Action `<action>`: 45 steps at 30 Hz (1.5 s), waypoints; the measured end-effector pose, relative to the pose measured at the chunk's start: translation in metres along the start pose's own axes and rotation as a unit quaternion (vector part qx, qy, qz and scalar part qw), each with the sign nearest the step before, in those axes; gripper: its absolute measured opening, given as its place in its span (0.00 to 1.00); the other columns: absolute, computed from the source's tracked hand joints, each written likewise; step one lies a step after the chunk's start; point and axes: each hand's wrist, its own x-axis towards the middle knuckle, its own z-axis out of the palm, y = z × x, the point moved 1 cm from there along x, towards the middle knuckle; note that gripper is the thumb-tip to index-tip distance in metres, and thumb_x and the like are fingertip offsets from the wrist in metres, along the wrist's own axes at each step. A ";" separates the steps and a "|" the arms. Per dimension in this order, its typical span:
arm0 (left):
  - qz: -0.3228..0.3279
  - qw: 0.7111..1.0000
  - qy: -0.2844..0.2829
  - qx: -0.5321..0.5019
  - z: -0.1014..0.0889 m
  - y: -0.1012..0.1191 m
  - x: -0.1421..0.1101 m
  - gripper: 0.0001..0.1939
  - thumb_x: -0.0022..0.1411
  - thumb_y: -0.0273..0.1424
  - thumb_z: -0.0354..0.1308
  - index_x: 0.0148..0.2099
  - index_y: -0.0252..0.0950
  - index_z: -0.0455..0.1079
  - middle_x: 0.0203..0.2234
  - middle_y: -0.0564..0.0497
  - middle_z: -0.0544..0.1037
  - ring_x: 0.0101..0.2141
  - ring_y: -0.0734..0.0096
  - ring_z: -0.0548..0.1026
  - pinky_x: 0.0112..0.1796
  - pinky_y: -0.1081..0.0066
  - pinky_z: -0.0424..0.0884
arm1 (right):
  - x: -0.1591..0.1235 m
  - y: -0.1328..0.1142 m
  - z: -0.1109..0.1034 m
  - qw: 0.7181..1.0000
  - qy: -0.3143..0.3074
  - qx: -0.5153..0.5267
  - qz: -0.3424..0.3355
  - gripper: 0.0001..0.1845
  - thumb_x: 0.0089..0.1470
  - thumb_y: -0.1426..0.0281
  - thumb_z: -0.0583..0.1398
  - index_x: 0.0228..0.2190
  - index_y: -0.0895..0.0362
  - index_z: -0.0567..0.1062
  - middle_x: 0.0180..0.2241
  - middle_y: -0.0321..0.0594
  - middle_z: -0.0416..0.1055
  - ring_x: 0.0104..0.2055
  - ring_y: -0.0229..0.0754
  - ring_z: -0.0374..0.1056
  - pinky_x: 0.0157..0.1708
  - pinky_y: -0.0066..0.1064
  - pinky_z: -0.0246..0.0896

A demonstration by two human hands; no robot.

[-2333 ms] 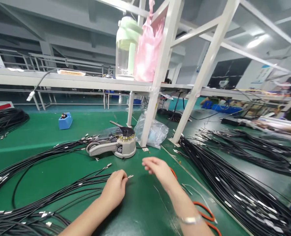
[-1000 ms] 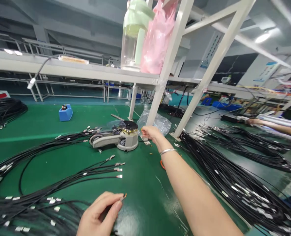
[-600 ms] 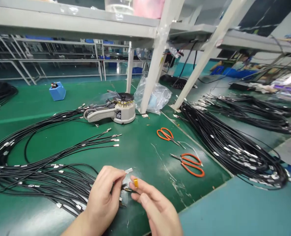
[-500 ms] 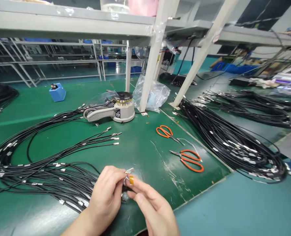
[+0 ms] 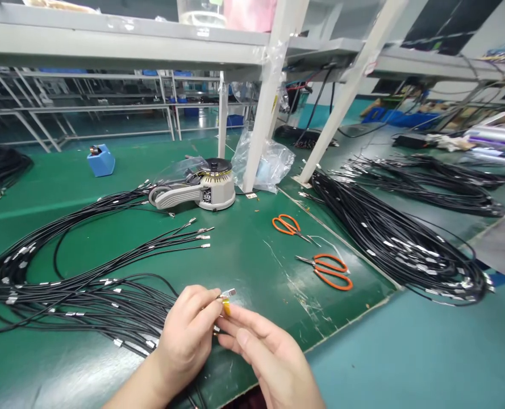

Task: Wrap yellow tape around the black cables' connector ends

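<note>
My left hand [image 5: 188,335] is closed in a pinch on the end of a black cable, whose silvery connector [image 5: 230,292] sticks out past the fingertips. Just below the connector, a small piece of yellow tape [image 5: 226,307] lies against the cable end. My right hand [image 5: 269,355] meets it from the right, its index fingertip on the tape and its thumb bent over the other fingers. Most of the held cable is hidden behind my hands. A bundle of black cables [image 5: 120,307] with white labels lies left of my left hand.
Two orange-handled scissors, one pair farther [image 5: 287,225] and one nearer [image 5: 326,270], lie right of centre. A round tape dispenser [image 5: 216,184] stands behind, near a shelf post [image 5: 263,108]. A blue tape holder [image 5: 101,161] sits back left; a large cable coil [image 5: 405,244] lies right.
The yellow tape has shifted from my right index fingertip to right against the cable end at my left fingertips. My right fingers have drawn closer to my left hand. The view has shifted slightly.
</note>
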 end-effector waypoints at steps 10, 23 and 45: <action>-0.008 1.000 -0.007 -0.016 -0.002 -0.003 -0.006 0.19 0.57 0.11 0.51 0.48 0.31 0.66 0.36 0.43 0.72 0.37 0.67 0.67 0.36 0.66 0.70 | -0.001 -0.010 0.008 1.000 -0.007 -0.011 0.019 0.17 0.44 0.64 0.68 0.37 0.58 0.81 0.39 0.49 0.79 0.45 0.53 0.72 0.46 0.40 0.67; -0.008 1.000 0.017 -0.007 -0.004 -0.002 -0.002 0.18 0.59 0.13 0.50 0.50 0.30 0.66 0.36 0.43 0.73 0.37 0.67 0.68 0.36 0.68 0.70 | 0.002 -0.010 0.008 0.999 -0.007 -0.023 0.028 0.19 0.44 0.63 0.68 0.38 0.59 0.81 0.38 0.50 0.78 0.44 0.53 0.73 0.47 0.43 0.66; -0.124 0.992 -0.006 0.034 0.005 -0.002 -0.005 0.10 0.64 0.21 0.50 0.47 0.35 0.67 0.32 0.48 0.73 0.33 0.69 0.71 0.34 0.69 0.71 | 0.006 0.007 0.002 0.999 0.034 0.016 -0.011 0.22 0.44 0.62 0.68 0.42 0.59 0.78 0.45 0.52 0.76 0.45 0.53 0.73 0.44 0.41 0.68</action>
